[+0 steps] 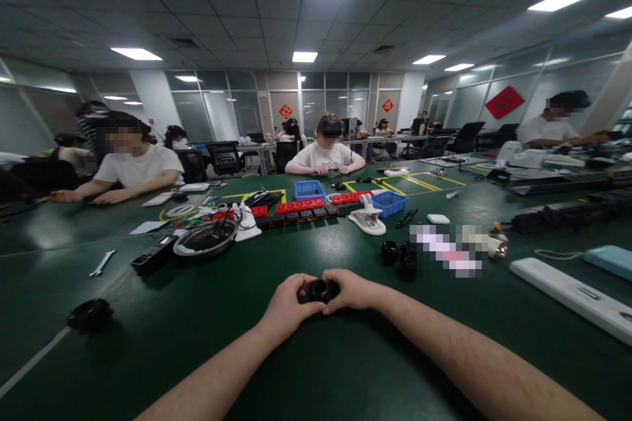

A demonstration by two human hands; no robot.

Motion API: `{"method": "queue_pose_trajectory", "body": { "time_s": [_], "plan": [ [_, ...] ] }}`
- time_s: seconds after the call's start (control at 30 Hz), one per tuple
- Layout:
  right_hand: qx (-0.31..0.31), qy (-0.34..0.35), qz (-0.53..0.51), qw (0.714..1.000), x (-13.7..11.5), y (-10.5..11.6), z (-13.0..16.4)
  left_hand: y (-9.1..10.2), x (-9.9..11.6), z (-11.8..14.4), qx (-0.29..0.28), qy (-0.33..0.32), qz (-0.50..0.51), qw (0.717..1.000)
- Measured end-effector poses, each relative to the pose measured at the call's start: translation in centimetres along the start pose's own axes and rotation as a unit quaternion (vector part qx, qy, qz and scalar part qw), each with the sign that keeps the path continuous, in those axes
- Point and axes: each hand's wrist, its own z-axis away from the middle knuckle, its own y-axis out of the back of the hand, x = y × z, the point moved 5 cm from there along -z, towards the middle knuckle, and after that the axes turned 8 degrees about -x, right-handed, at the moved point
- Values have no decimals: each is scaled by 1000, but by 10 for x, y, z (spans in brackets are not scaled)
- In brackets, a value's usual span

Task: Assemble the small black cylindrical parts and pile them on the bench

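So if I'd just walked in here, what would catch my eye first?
Front and centre, the left hand and right hand close together around a small black round lens-like part just above the dark green table. Behind them lies a row of red and black blocks between two blue plastic bins, with a shallow round metal dish to the left. Other people sit around the far edge of the table.

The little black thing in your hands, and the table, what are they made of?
The small black part, held between the left hand and right hand, looks like matte black plastic, though possibly metal. The table seems covered with a dark green, slightly shiny mat reflecting ceiling lights.
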Motion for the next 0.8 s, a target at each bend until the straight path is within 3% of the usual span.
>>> {"method": "queue_pose_trajectory", "body": {
  "time_s": [0.17,0.3,0.4,0.5,0.6,0.8],
  "plan": [
    [120,-77,147,979,-4,-8,0,-2,-1,4,64,39,-38,996],
    [150,-77,192,967,-11,-8,1,0,-3,0,65,26,-40,997],
    [110,-11,130,985,-16,-3,1,2,-3,-3,25,-6,-30,999],
    [16,63,27,998,-17,2,3,5,-2,-5,-23,-36,-4,999],
    [-62,75,-55,994,-12,5,4,6,-2,-5,-43,-44,14,998],
    [-68,69,-93,991,-2,4,2,6,4,-2,-35,-57,-1,998]
  ]
}}
